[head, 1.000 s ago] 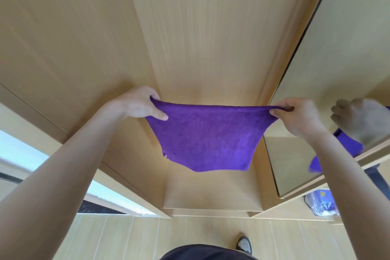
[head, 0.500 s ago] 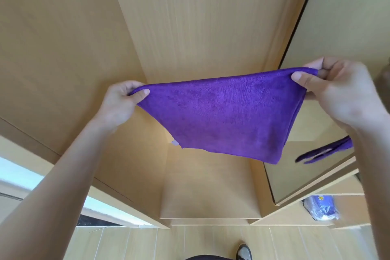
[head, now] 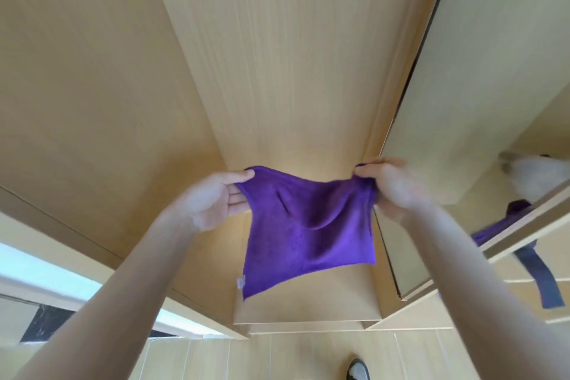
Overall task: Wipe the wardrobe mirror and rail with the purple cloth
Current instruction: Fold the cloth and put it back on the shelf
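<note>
The open wooden wardrobe (head: 277, 55) fills the view, its mirror (head: 481, 95) on the right door. The purple cloth (head: 308, 231) hangs between both hands, just left of the mirror. The left hand (head: 216, 197) and right hand (head: 394, 185) each pinch a top corner. Folding it into a flat pad would wipe best.

We see a light wood wardrobe floor panel (head: 308, 308) at the bottom of the open compartment, nothing visibly resting on it. Below it, pale wood-look floor (head: 277, 355) runs across the frame bottom, with one dark-and-white shoe (head: 357, 369) standing on it.
</note>
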`<state>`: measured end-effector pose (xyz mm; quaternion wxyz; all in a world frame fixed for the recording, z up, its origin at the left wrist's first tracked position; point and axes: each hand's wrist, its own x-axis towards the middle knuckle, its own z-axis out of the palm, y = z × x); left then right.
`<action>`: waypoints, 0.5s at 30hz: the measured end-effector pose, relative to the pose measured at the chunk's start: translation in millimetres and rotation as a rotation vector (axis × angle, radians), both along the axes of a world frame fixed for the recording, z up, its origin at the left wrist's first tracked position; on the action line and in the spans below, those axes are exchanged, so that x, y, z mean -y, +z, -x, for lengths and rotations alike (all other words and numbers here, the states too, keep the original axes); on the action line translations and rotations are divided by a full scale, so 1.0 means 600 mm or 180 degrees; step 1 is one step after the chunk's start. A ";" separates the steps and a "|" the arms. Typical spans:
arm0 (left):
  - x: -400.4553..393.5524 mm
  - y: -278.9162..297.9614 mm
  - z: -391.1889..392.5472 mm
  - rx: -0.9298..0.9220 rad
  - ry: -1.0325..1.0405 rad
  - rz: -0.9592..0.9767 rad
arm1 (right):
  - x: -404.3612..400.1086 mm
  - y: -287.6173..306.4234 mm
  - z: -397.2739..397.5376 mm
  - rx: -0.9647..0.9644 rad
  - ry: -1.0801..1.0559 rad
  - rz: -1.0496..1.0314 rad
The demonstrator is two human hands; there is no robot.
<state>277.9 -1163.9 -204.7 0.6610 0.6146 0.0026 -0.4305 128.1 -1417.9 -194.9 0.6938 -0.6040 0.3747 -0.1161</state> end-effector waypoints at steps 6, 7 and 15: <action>0.048 -0.017 0.077 0.1123 -0.0369 -0.0382 | -0.117 -0.032 -0.023 0.0135 0.0631 -0.0467; 0.046 -0.014 0.083 0.1223 -0.0438 -0.0336 | -0.125 -0.030 -0.020 0.0195 0.0707 -0.0453; 0.042 -0.003 0.099 0.1948 -0.0304 -0.0401 | -0.144 -0.014 0.014 0.0572 0.1370 0.0262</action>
